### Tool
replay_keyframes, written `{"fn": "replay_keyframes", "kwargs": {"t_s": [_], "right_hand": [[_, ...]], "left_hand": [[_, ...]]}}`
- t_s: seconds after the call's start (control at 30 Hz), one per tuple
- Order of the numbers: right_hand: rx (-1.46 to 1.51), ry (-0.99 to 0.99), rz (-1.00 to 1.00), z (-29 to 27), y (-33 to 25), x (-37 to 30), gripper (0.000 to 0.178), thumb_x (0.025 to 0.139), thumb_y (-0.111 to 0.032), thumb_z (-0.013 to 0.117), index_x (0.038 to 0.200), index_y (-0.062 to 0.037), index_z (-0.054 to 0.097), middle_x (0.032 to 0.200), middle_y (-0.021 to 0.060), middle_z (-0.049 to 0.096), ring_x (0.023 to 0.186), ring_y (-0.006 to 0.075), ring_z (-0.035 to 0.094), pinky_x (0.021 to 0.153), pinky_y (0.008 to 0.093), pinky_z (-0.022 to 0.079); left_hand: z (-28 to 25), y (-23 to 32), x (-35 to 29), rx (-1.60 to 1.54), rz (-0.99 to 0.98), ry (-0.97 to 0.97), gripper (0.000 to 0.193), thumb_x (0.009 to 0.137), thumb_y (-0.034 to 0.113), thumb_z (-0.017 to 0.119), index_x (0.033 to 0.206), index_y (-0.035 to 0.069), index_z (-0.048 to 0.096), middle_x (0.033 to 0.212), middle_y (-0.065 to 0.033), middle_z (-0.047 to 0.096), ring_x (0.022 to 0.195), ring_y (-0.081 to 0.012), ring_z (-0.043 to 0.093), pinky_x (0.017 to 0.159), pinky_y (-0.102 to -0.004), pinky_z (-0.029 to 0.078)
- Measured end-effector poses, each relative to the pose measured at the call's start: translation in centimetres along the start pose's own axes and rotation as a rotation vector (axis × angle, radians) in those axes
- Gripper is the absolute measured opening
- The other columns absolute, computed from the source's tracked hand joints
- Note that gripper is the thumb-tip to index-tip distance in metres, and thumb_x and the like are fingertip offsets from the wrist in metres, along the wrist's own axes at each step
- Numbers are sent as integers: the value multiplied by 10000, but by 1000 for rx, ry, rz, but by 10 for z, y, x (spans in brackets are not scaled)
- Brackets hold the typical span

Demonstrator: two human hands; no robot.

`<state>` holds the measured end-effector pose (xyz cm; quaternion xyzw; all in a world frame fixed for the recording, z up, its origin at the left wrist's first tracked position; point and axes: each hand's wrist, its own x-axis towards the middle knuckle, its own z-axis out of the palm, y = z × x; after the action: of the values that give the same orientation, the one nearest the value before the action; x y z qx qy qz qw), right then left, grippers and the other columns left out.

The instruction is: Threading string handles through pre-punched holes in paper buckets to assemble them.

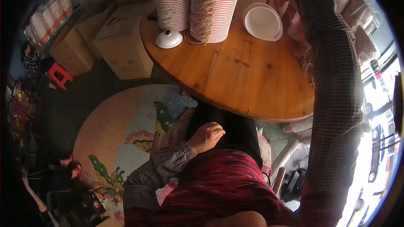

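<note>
My left hand (207, 137) rests near my lap in a checked sleeve, its fingers curled together with nothing visible in them. My right arm (334, 88), also in a checked sleeve, stretches forward along the right side of the round wooden table (202, 71); its hand lies beyond the upper edge of the view. Two tall stacks of nested tubs stand at the table's far side: a left stack (171, 4) and a right stack (223, 14) with an orange top. Twine (207, 12) hangs down the right stack. Beside them sit a white lid (169, 39) with a black knob and a white bowl (261, 22).
Cardboard boxes (122, 42) stand left of the table, near a red stool (59, 75). Wrapped stacks (351, 0) are beyond my right arm. A white chair (290, 155) is at my right. Another person's arm (35, 195) shows at lower left.
</note>
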<state>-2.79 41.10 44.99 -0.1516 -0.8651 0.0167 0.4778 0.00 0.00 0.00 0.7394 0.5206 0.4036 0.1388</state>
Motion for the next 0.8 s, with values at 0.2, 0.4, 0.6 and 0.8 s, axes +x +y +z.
{"fn": "replay_keyframes", "kwargs": {"t_s": [0.2,0.4,0.6,0.8], "right_hand": [[-188,-79,26,7,-46,33,272,770,-258,712,756,12,685,628,119,665,517,189,648,458,309,517],[601,-1159,278,8,-14,101,269,873,-179,589,763,51,673,653,148,669,505,207,650,431,310,529],[-275,-598,-129,52,-26,63,243,889,-136,555,792,68,647,638,158,651,533,219,664,447,315,548],[-139,-575,-44,37,-41,43,260,892,-163,568,776,56,643,611,147,640,488,211,639,440,316,533]], "left_hand": [[2,-17,11,-1,-53,-35,111,856,87,623,912,-9,619,902,-103,615,865,-255,605,756,-363,509],[3,-15,12,-26,-118,-112,112,848,112,633,896,12,617,865,-103,609,831,-268,608,751,-369,501],[-3,-21,11,-4,-148,-98,120,821,120,651,873,20,611,859,-93,606,828,-271,606,748,-369,500],[-1,-23,15,-16,-129,-86,103,819,109,646,873,27,615,855,-93,607,818,-271,607,728,-375,503]]}}
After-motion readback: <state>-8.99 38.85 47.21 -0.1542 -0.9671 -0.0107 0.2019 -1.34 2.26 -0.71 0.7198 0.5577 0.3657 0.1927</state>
